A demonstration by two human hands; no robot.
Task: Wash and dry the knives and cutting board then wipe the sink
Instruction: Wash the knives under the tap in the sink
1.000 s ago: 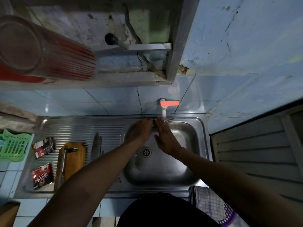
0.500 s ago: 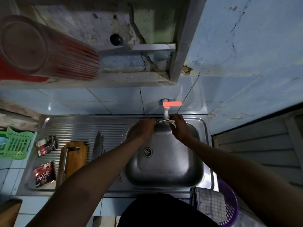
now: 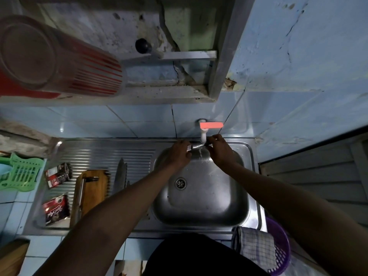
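Both hands rose; knife mostly hidden.

From my remote feed, pale blue wall tiles back the counter, with cracked, peeling blue paint on the wall rising at the right in dim light. A bare concrete ledge runs along the top of the tiles, a metal post standing at its right end. At the right edge I see grey horizontal slats, while light blue tiles cover the counter at the lower left corner.
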